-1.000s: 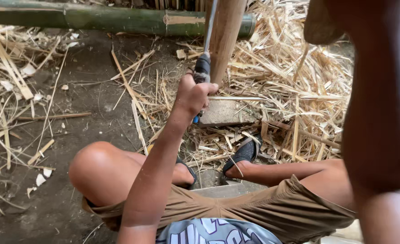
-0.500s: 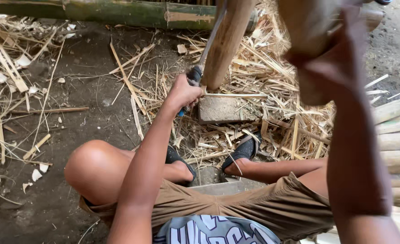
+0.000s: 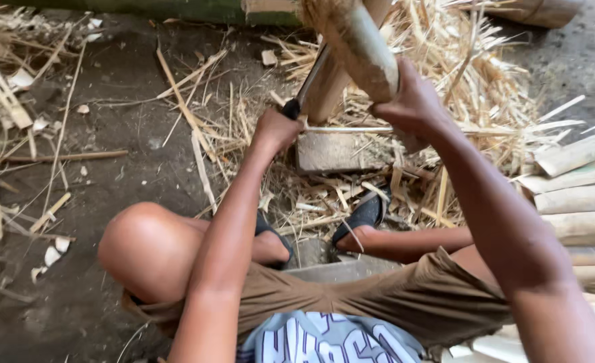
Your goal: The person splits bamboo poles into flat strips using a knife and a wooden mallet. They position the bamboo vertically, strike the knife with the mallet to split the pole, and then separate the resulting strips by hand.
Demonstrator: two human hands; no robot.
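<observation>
Bamboo stave (image 3: 325,91) question. It's standing a bit tilted on the wooden block (image 3: 337,153), in the middle of the dirt floor (image 3: 129,114) just past the person's feet, with offcuts all around. From the left: the left hand (image 3: 277,131) has its grip closed tight round the dark handle of a knife (image 3: 290,108) set against the stave. The blade is mostly hidden, so I can't tell how deep it sits. The right hand (image 3: 411,104) has its grip wrapped round a fat bamboo club (image 3: 358,44) with a frayed end, held up over the stave. How would you do this bit well? (post 1)

Looks like a baton-style split to me, so here's my take. Left side first: I'd hold the knife level and square across the stave, wrist low, knuckles clear of where the club would land. The foot of the stave should sit flat on the block, since that tilt could make it skid. Then the club: short taps on the back of the blade rather than big swings, because the two hands are pretty near each other. The finished slats (image 3: 579,181) stacked off to the right are well apart from the swing, so no worries there. (post 2)
</observation>
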